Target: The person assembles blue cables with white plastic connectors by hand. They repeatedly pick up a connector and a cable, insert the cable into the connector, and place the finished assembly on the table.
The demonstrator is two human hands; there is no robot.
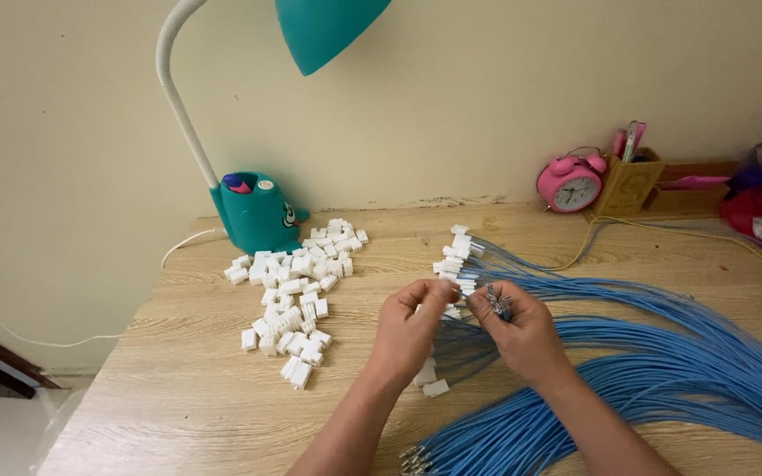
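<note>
Left hand [407, 328]: fingers pinched on a small white plastic connector housing [452, 292], at mid-worktop. Right hand [522, 330]: closed around the metal-tipped ends of thin blue wires [497, 304], touching the left fingertips. Long blue wire bundle [663, 353]: fans right across the pale wooden worktop [178, 397]. Loose pile of white plastic housings [297, 291]: left of the hands, before a teal desk lamp [257, 211]. Pink alarm clock [570, 185]: against the wall.
</note>
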